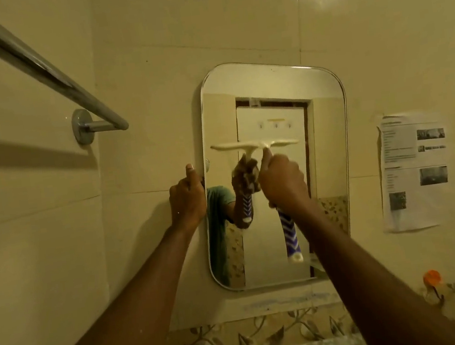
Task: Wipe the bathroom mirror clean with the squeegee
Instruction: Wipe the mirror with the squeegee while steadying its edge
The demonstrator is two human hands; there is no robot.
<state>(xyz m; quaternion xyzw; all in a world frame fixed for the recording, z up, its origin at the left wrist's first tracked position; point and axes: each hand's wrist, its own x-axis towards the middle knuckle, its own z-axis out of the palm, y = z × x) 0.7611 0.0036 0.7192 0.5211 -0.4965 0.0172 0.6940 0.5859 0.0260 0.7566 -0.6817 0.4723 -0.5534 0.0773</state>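
A rounded rectangular mirror (330, 159) hangs on the tiled wall. My right hand (283, 181) is shut on the squeegee (289, 232), which has a blue and white patterned handle. Its cream blade lies flat against the glass, about a third of the way down. The hand and squeegee are reflected in the glass just to the left. My left hand (186, 196) grips the mirror's left edge, thumb up along the rim.
A chrome towel bar (35, 67) juts from the wall at upper left. Printed paper sheets (412, 169) are stuck to the wall right of the mirror. An orange hook (432, 277) sits at lower right, above a leaf-patterned tile border (269, 336).
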